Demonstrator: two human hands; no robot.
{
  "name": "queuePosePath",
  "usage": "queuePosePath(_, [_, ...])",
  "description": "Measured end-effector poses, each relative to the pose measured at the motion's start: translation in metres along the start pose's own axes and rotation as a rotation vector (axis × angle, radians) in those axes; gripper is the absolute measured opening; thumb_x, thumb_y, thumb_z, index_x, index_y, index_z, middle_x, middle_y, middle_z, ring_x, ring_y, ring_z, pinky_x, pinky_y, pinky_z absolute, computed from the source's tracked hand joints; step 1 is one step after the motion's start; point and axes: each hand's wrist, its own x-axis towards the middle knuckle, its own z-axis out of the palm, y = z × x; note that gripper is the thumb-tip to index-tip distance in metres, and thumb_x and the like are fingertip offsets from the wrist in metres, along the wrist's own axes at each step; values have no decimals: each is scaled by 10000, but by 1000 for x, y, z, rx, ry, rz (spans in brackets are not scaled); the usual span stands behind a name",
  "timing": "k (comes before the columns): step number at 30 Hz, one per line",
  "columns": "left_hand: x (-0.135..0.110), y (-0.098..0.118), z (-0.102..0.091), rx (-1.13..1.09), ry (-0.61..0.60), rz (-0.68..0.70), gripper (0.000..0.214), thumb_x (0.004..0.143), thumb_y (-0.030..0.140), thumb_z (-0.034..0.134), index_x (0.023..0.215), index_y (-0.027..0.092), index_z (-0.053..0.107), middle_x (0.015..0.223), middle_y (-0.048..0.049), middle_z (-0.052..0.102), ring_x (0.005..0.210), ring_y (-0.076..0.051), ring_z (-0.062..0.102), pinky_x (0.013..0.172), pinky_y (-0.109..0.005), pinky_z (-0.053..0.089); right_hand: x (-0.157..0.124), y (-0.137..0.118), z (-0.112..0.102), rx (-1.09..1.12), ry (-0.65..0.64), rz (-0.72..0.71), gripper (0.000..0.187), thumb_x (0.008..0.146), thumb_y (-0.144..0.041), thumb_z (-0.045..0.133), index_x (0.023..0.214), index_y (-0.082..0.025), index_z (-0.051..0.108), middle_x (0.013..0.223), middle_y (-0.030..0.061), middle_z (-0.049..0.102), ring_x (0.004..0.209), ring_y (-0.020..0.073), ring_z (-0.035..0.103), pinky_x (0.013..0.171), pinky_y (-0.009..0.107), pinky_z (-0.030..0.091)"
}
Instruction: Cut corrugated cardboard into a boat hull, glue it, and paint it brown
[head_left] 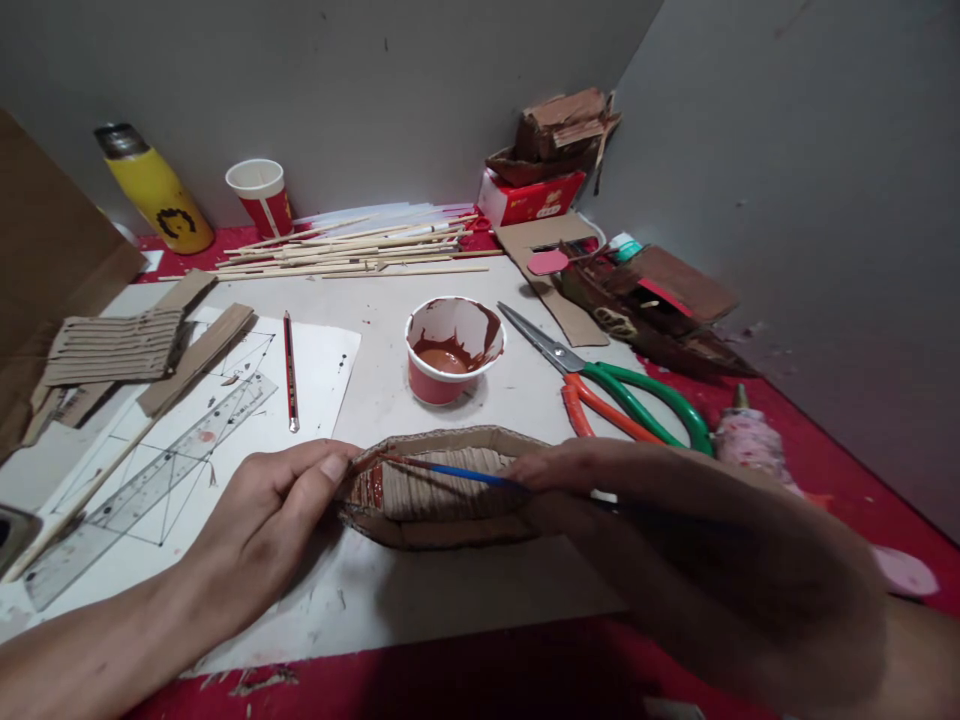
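A small cardboard boat [450, 480] with a corrugated floor lies in front of me, its left end wet with reddish-brown paint. My left hand [281, 510] pinches that left end between thumb and fingers. Between the fingers of my right hand [600, 490] is a paintbrush [472, 474] with a blue handle. Its bristles touch the boat's inside near the far left wall. The right hand's far fingers are in shadow. Just beyond the boat stands a paper cup [456, 350] holding brown paint, with smears down its inner wall.
Scissors [600, 375] lie right of the paint cup. Painted boats [652, 300] stand at the right and back. Thin sticks [352, 250], a white-and-red cup [259, 195] and a yellow bottle [161, 195] are behind. A ruler [157, 485], pencil [290, 375] and cardboard strips [199, 360] lie left.
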Motion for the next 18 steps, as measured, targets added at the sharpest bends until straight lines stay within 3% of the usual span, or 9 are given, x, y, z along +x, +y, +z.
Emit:
queuePosePath(5, [-2, 1, 4, -8, 9, 11, 335, 891, 457, 536, 904, 188, 736, 807, -42, 752, 727, -202, 667, 638, -259, 508, 0, 5, 11, 79, -45, -43, 251, 844, -49, 604, 1016, -229, 638, 867, -1, 771, 755, 122, 742, 681, 141, 586])
queuePosePath(10, [-2, -5, 4, -28, -14, 40, 276, 827, 368, 614, 983, 176, 736, 748, -49, 730, 688, -197, 667, 546, -235, 522, 0, 7, 9, 4, -24, -48, 259, 847, -73, 608, 1014, -269, 631, 856, -12, 770, 727, 154, 742, 628, 199, 601])
queuePosePath(14, [-2, -5, 3, -29, -12, 55, 267, 828, 361, 594, 953, 175, 738, 749, -50, 729, 681, -192, 665, 538, -228, 525, 0, 5, 6, -2, -32, -33, 252, 850, -69, 599, 1012, -261, 621, 840, -9, 762, 706, 142, 734, 583, 180, 584])
queuePosePath(18, [-2, -3, 1, -31, -17, 43, 264, 834, 364, 580, 935, 181, 741, 767, -51, 734, 689, -198, 665, 527, -226, 516, 1, 2, 7, 46, -79, -25, 252, 852, -72, 590, 1023, -253, 625, 883, -1, 772, 762, 151, 747, 668, 187, 602])
